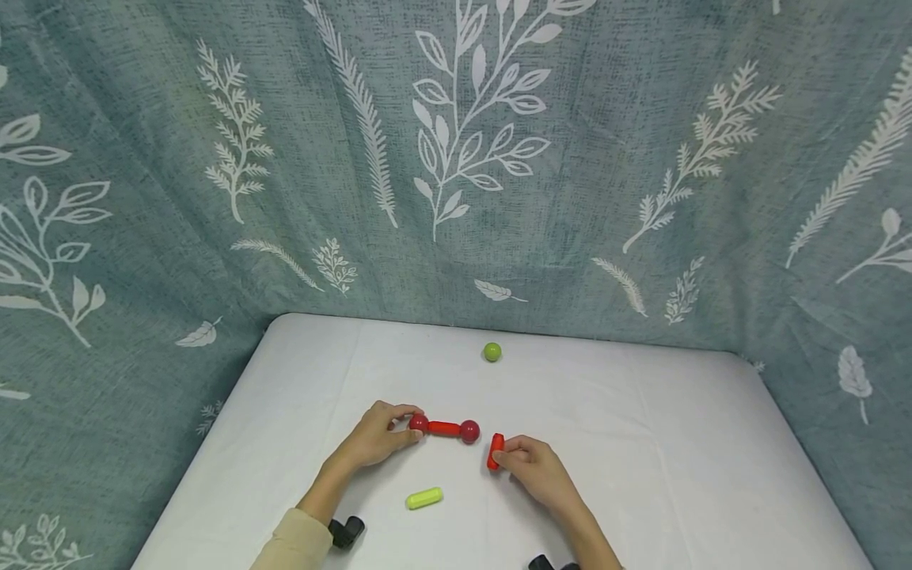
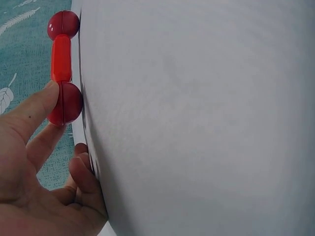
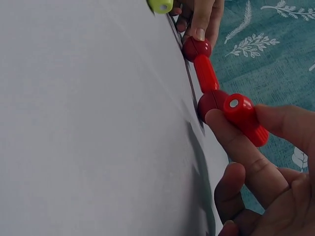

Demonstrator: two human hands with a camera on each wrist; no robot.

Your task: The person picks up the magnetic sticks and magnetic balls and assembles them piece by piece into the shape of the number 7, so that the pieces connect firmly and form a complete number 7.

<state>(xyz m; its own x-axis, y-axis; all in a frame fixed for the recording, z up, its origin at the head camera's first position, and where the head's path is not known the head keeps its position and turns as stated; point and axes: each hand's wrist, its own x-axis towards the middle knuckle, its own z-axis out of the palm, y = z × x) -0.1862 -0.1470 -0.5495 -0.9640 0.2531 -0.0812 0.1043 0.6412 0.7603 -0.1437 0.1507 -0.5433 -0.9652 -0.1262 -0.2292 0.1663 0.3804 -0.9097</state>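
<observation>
A bright red rod point(image 1: 444, 429) lies between two dark red balls, the left ball point(image 1: 419, 424) and the right ball point(image 1: 469, 431), the three joined in a row on the white table. My left hand point(image 1: 374, 437) pinches the left ball between thumb and fingers. In my right hand point(image 1: 534, 470), thumb and index finger pinch a second red rod point(image 1: 495, 452), just right of the row. A silvery disc marks that rod's end point(image 3: 234, 103) in the right wrist view, where it overlaps the nearer dark red ball point(image 3: 210, 104).
A lime-green rod point(image 1: 424, 498) lies nearer to me, below the row. Toward the back of the white table point(image 1: 641, 427) sits a green ball point(image 1: 492, 352). A teal leaf-patterned curtain point(image 1: 584, 198) hangs behind and along the table's sides.
</observation>
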